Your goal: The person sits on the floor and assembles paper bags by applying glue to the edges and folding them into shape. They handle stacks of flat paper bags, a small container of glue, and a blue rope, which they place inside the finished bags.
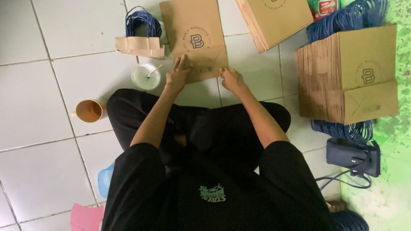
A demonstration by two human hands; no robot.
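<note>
Head view, looking down on a person seated cross-legged on a white tiled floor. A flat brown paper bag lies on the tiles directly in front of the knees, its folded bottom flap turned toward the person. The left hand rests flat on the flap's left part, fingers spread and pressing down, gripping nothing. The right hand touches the flap's lower right edge with bent fingers; whether it pinches the paper cannot be told. Just left of the bag stand a small white cup holding a stick and, beyond it, a bundle of blue cord handles on folded paper strips. An orange mug stands farther left. A stack of finished bags lies at the right, near the green floor edge, with a dark pouch below it.
</note>
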